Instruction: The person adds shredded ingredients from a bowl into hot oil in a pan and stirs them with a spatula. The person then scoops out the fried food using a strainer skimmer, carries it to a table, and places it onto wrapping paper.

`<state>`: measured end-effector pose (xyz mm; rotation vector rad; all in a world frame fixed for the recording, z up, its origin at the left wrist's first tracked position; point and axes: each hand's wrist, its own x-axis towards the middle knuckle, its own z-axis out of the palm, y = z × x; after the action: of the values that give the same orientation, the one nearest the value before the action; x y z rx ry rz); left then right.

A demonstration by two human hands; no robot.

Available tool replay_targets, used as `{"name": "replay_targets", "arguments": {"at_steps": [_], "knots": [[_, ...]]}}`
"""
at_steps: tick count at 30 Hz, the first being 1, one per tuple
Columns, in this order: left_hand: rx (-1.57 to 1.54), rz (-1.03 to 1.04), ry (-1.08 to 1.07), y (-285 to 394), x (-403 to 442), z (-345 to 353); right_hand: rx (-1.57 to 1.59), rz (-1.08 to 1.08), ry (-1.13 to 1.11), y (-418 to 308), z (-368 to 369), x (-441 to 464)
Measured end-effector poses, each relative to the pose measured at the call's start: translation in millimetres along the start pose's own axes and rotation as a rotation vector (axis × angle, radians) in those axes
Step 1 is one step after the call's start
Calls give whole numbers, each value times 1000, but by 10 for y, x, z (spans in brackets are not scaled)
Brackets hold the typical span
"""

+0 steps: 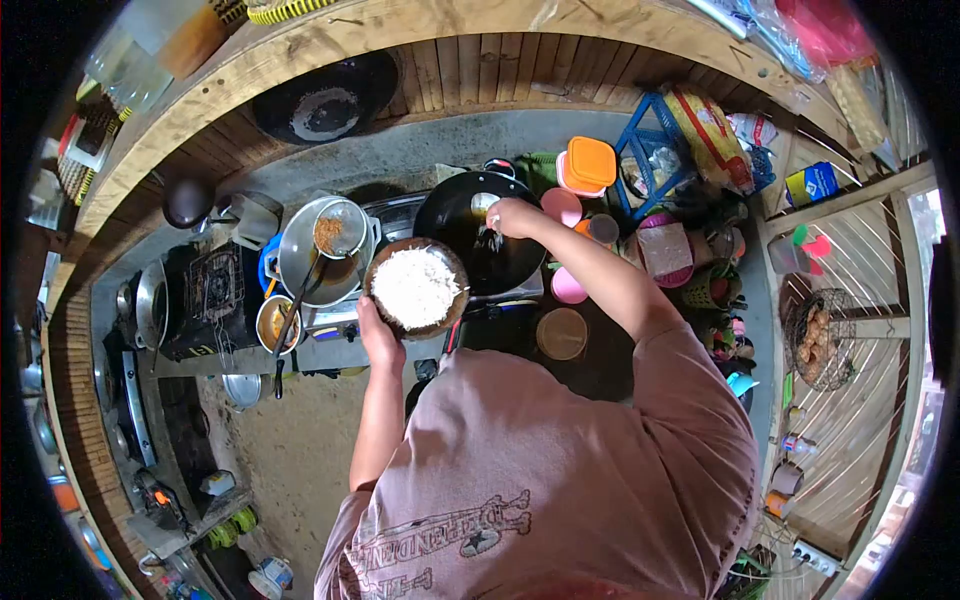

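My left hand grips the rim of a round brown bowl heaped with white rice, held in front of the stove. Over the black wok, my right hand is closed, fingers pointing down. A small white patch shows beside its fingertips, and white bits lie below in the wok. Whether the hand pinches rice or a utensil, I cannot make out.
Left of the bowl stands a silver pot with a strainer of brown bits across it. A small bowl with a ladle is nearby. Pink cups, an orange-lidded container and a blue rack stand to the right.
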<state>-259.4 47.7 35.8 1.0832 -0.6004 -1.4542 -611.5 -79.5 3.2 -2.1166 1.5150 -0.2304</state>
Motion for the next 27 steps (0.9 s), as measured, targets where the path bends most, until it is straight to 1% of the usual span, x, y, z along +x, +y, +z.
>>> {"name": "replay_targets", "arguments": {"at_steps": [1, 3, 4, 5, 7, 9, 10, 11, 14, 15, 16, 18, 20, 21, 22, 23, 24, 25, 27], "knots": [[-6, 7, 32, 50, -65, -4, 3, -6, -4, -40, -93, -1], [2, 7, 74, 136, -180, -13, -114, 209, 69, -182, -392, -24], [1, 5, 59, 129, -194, -77, -131, 250, 42, -374, -622, -100], [8, 7, 63, 154, -224, -89, -105, 279, 106, -422, -665, -107], [-22, 4, 109, 226, -277, -88, -115, 72, 190, -260, -414, 6], [4, 6, 101, 279, -286, -135, -36, -119, 219, -191, -155, -33], [-4, 8, 103, 299, -294, -153, 58, -98, 173, -186, -87, -66], [-12, 9, 106, 312, -301, -177, 58, -98, 170, -157, -67, -62], [-17, 5, 120, 339, -272, -324, -83, 119, 15, -192, -238, 23], [-34, -14, 123, 351, -265, -354, -113, 75, 19, -331, -491, -25], [-34, -17, 122, 371, -264, -367, -103, 121, 56, -427, -686, -47], [21, -2, 209, 429, -262, -387, -96, 198, 164, -696, -1040, -134], [16, 10, 214, 468, -238, -420, -64, 233, 279, -935, -1297, -228], [15, 22, 218, 483, -228, -445, -68, 233, 277, -885, -1251, -228], [10, 21, 217, 482, -201, -507, 9, 115, 413, -787, -1151, -215], [-25, 13, 173, 469, -154, -591, 86, -6, 549, -703, -1058, -185], [-59, 4, 128, 467, -126, -647, 94, 4, 498, -713, -951, -220], [-64, 3, 127, 497, -128, -642, 65, 1, 494, -544, -684, -163], [-29, 14, 108, 601, -160, -579, 24, 2, 348, -582, -392, -222]]}}
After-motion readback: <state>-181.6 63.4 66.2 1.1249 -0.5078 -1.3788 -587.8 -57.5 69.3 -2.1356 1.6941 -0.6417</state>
